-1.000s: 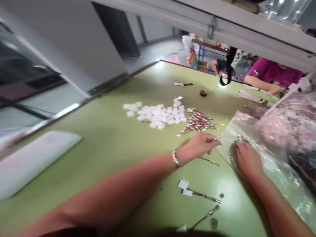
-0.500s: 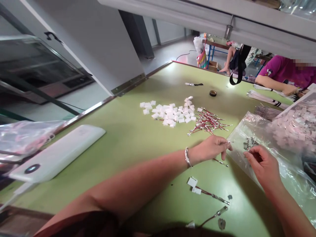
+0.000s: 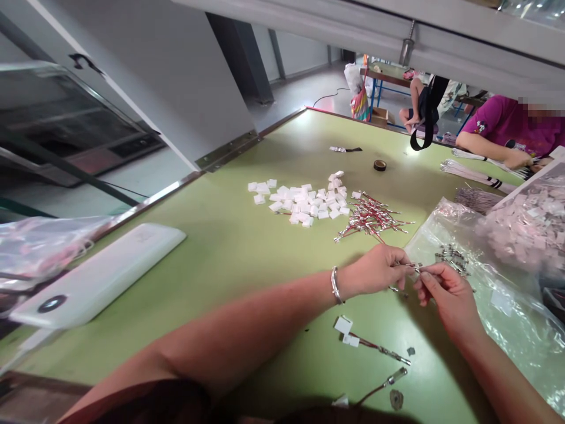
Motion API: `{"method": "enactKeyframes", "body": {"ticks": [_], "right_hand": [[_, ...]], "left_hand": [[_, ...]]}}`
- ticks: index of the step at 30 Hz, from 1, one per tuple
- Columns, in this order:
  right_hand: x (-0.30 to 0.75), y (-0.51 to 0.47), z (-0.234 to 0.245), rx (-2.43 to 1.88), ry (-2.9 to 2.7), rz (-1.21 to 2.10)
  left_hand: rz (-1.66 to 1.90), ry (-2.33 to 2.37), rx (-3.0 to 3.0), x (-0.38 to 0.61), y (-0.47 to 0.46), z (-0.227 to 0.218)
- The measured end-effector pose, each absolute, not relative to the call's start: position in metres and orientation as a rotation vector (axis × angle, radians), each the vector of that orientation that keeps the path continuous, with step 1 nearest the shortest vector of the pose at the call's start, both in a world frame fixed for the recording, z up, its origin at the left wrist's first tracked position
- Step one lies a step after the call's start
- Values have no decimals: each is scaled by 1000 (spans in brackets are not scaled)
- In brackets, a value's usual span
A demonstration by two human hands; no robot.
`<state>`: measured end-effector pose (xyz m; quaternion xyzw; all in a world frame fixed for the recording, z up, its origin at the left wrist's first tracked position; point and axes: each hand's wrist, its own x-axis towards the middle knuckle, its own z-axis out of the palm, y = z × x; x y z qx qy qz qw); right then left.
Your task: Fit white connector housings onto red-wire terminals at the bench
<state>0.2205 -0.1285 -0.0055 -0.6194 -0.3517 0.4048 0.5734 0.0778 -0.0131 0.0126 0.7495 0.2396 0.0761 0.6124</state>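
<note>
My left hand (image 3: 383,268), with a bracelet at its wrist, pinches a short red wire lead (image 3: 410,266) with a metal end. My right hand (image 3: 445,288) is closed, thumb and fingertips meeting the lead's end; any small part inside that pinch is hidden. Beyond my left hand lies a pile of red wire leads (image 3: 373,217) with metal terminals. Small metal parts (image 3: 454,258) are heaped on a clear plastic bag (image 3: 503,303) behind my right hand. Closer to me rest a lead with white plastic housings (image 3: 343,324) and another lead with a clear tube-like end (image 3: 396,377).
White plastic housings (image 3: 309,203) form a loose pile mid-table. Behind are a tape roll (image 3: 380,166) and a black-handled tool (image 3: 346,149). A white oblong device (image 3: 101,274) lies left. A co-worker in purple (image 3: 498,126) handles bundled white wires (image 3: 474,174) at right.
My right hand has moved left from the heap of small metal parts to meet my left hand at the lead's end. My left hand stays nearly in place.
</note>
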Motion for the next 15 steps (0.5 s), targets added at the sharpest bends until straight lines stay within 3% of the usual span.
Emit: {"method": "enactKeyframes", "body": {"ticks": [6, 10, 15], "right_hand": [[216, -130, -7, -1505, -881, 1007], [213, -130, -16, -1549, -942, 970], [210, -131, -23, -1753, -1293, 613]], "left_hand": [[308, 382, 2459, 72, -11, 6], [280, 264, 2375, 71, -6, 9], [510, 613, 2098, 71, 11, 20]]}}
